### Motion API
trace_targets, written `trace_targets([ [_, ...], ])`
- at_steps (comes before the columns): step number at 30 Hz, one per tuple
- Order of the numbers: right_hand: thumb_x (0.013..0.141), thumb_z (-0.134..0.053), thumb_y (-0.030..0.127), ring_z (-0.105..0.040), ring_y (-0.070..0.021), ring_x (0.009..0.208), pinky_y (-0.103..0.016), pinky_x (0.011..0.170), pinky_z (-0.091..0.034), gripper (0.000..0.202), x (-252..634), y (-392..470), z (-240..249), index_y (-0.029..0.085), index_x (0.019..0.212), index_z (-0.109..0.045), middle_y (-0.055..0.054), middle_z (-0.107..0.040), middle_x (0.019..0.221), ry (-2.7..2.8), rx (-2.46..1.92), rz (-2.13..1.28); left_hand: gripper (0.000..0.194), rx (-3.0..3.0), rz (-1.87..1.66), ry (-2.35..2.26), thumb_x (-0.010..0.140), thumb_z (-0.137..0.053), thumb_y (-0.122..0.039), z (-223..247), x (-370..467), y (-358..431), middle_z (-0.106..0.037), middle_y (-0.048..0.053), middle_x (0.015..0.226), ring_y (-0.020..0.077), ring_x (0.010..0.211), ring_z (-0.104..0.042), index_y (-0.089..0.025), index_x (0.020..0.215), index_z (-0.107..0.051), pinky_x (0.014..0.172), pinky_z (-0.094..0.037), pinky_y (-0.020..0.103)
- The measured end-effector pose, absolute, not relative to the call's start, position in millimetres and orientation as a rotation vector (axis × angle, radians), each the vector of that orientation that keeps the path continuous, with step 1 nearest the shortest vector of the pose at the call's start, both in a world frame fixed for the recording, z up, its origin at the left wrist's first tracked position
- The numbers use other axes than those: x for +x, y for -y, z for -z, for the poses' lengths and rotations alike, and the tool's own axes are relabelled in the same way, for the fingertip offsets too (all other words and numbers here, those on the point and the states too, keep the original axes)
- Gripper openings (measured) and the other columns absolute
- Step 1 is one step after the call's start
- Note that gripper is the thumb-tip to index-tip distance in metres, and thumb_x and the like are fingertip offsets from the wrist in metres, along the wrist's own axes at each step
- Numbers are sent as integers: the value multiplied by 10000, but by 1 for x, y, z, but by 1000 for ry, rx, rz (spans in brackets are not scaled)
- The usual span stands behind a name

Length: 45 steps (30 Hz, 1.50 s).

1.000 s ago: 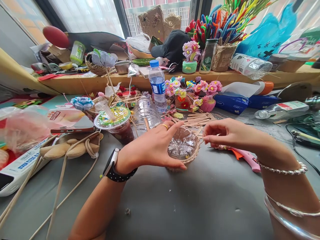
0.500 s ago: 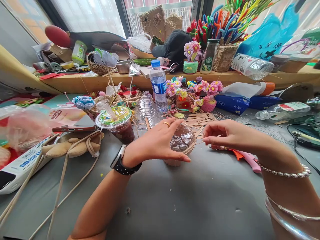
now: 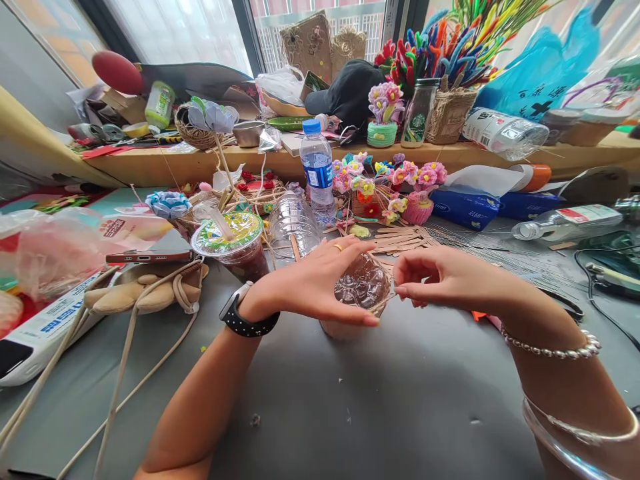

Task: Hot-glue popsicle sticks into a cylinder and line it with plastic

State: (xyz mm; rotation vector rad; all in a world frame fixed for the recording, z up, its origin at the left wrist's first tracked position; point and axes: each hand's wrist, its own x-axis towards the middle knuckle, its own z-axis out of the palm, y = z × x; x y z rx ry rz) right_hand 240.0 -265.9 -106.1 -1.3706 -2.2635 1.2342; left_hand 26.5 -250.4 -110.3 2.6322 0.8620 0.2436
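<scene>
A clear plastic bottle base (image 3: pixel 363 283), its round ribbed bottom facing up, stands on the grey table (image 3: pixel 360 413). Thin twine runs along its near right edge. My left hand (image 3: pixel 320 283) spans the base with thumb and fingers spread around it, gripping its sides. Just to the right, my right hand (image 3: pixel 430 277) is pinched on the end of the twine, close to the rim. Part of the base is hidden under my left fingers.
A drink cup (image 3: pixel 235 247) and a ribbed clear bottle (image 3: pixel 295 227) stand left of the hands. A water bottle (image 3: pixel 317 177), crochet flowers (image 3: pixel 390 180) and wooden sticks (image 3: pixel 400 240) lie behind. Pink-handled scissors are partly hidden by my right wrist.
My right hand has moved slightly left, closer to the bottle base. The base and my left hand have shifted a little, and the twine now shows along the near rim.
</scene>
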Motion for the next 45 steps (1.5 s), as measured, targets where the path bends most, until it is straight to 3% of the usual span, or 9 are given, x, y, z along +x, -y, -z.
trace_targets([
  [7, 745, -504, 319, -497, -72, 555, -179, 473, -379, 135, 241, 266, 106, 188, 726, -474, 37, -508, 621, 2097, -1267, -1420, 305, 2528, -624, -990, 851, -416, -310, 114, 42, 253, -519, 43, 1159, 161, 1077, -467, -205, 1136, -447, 925, -353, 297],
  [10, 746, -520, 341, -469, -60, 535, -173, 454, -354, 163, 239, 266, 106, 186, 732, -471, 46, -481, 612, 2036, -1216, -1459, 272, 2597, -617, -922, 845, -422, -210, 118, 44, 250, -559, 30, 1081, 154, 1026, -481, -213, 1107, -494, 888, -372, 286],
  [14, 719, -552, 397, -470, -62, 538, -173, 450, -348, 220, 240, 267, 103, 187, 762, -502, 43, -505, 619, 2025, -1240, -1425, 165, 2618, -682, -981, 829, -456, -228, 120, 45, 248, -587, 30, 930, 162, 915, -506, -197, 904, -600, 814, -404, 291],
  [21, 687, -470, 581, -556, -157, 606, -263, 527, -392, 382, 273, 277, 123, 207, 697, -546, -19, -624, 670, 2012, -1972, -799, 146, 2587, -749, -1051, 795, -506, -247, 111, 38, 249, -509, 22, 767, 127, 737, -501, -181, 819, -634, 676, -413, 246],
  [26, 580, -445, 710, -542, -215, 511, -306, 473, -349, 501, 304, 292, 159, 214, 544, -507, -41, -576, 497, 1696, -2549, -411, 142, 2426, -534, -973, 810, -467, -239, 104, 31, 250, -575, -16, 676, 89, 621, -517, -164, 867, -573, 590, -392, 199],
  [30, 576, -435, 722, -517, -217, 492, -304, 452, -316, 522, 320, 293, 187, 211, 479, -478, -69, -551, 502, 1808, -2455, -325, 152, 2470, -433, -810, 786, -502, -288, 100, 29, 252, -578, 12, 817, 106, 741, -521, -154, 851, -534, 685, -392, 213],
  [37, 609, -508, 593, -487, -199, 421, -306, 425, -297, 405, 329, 290, 204, 211, 483, -458, -53, -514, 448, 1776, -2406, -322, 326, 2523, -354, -775, 748, -519, -475, 104, 32, 252, -490, -17, 718, 99, 661, -437, -156, 705, -469, 599, -337, 212],
  [42, 557, -562, 546, -510, -210, 455, -316, 432, -341, 352, 330, 288, 196, 217, 471, -472, -58, -573, 504, 1647, -2401, -311, 303, 2482, -280, -666, 816, -459, -365, 105, 28, 245, -456, -15, 689, 90, 652, -430, -143, 610, -470, 606, -328, 210],
  [45, 582, -521, 584, -516, -205, 451, -316, 435, -357, 379, 323, 293, 185, 211, 645, -550, -40, -589, 533, 1487, -2331, -275, 233, 2468, -254, -634, 812, -465, -291, 105, 26, 243, -467, -5, 719, 98, 686, -444, -136, 643, -511, 636, -336, 215],
])
